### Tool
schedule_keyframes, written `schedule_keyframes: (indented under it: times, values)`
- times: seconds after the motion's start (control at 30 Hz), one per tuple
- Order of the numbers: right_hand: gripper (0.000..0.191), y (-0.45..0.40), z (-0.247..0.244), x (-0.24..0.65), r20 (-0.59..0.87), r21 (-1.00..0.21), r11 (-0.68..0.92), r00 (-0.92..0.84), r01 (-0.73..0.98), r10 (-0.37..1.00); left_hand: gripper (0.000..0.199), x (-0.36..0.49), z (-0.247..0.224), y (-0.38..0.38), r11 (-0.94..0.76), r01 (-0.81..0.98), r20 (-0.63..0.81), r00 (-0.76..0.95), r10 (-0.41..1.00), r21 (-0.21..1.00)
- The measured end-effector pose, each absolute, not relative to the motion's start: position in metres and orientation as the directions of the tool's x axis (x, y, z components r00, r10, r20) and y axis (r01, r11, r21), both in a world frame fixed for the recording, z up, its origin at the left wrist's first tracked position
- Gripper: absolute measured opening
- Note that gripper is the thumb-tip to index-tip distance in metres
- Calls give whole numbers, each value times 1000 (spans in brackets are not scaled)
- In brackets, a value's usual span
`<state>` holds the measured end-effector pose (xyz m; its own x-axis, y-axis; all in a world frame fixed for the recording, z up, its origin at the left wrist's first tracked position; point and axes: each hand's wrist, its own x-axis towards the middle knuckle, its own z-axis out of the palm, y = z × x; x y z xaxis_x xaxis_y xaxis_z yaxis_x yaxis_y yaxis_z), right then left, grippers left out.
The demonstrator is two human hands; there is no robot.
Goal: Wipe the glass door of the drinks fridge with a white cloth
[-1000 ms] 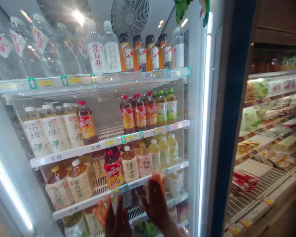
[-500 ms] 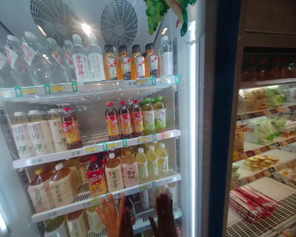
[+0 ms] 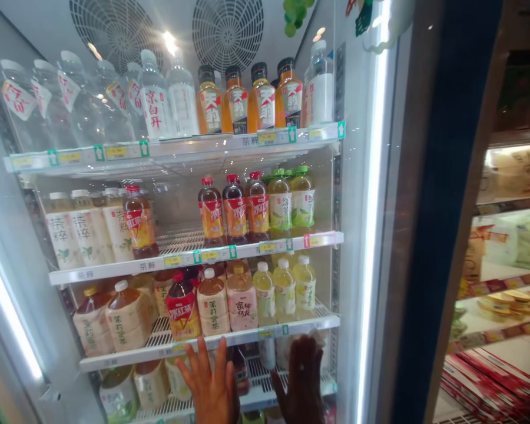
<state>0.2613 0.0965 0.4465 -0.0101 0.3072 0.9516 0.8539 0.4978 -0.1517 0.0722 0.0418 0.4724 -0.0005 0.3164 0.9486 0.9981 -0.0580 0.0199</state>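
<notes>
My left hand (image 3: pixel 209 380) is raised at the lower middle, fingers spread and pointing up, with nothing in it. To its right, my right hand (image 3: pixel 301 377) looks dark, also upright with the thumb apart, and appears to hold nothing. Both are in front of a lit drinks fridge (image 3: pixel 212 340) that seems to have a glass front; whether they touch it, I cannot tell. Just above my left hand stand a red-labelled tea bottle (image 3: pixel 182 309), a cream-labelled tea bottle (image 3: pixel 214 306) and a pink-labelled bottle (image 3: pixel 242 303). Pale yellow bottles (image 3: pixel 284 288) stand above my right hand.
Clear water bottles (image 3: pixel 152 100) and amber bottles with black caps (image 3: pixel 261 97) line the top shelf. Red-capped tea bottles (image 3: pixel 235 212) stand one shelf lower. A dark frame (image 3: pixel 457 206) borders the fridge, and an open shelf unit with red boxes (image 3: pixel 486 388) stands at right.
The view has shifted, so the fridge now sits farther right in the picture and less of the right-hand shelves shows. Both hands stay raised and open, slightly farther right in the picture.
</notes>
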Motion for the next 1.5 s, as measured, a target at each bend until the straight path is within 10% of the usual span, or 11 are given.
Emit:
schedule_keyframes:
  times: [0.2, 0.4, 0.93, 1.5]
  values:
    - [80, 108, 537, 234, 957, -234, 454, 121, 860, 264, 94, 37, 489, 33, -40, 998, 956, -30, 292, 44]
    - [81, 76, 485, 161, 966, -90, 491, -44, 867, 255, 90, -16, 502, 26, -83, 995, 957, -35, 288, 61]
    - [84, 31, 578, -28, 967, -85, 515, -53, 853, 248, 75, -155, 541, 4, -193, 980, 976, -12, 215, 55]
    - [80, 27, 610, -16, 964, -10, 530, -132, 848, 230, 76, -157, 588, -6, -125, 987, 959, -62, 275, 100]
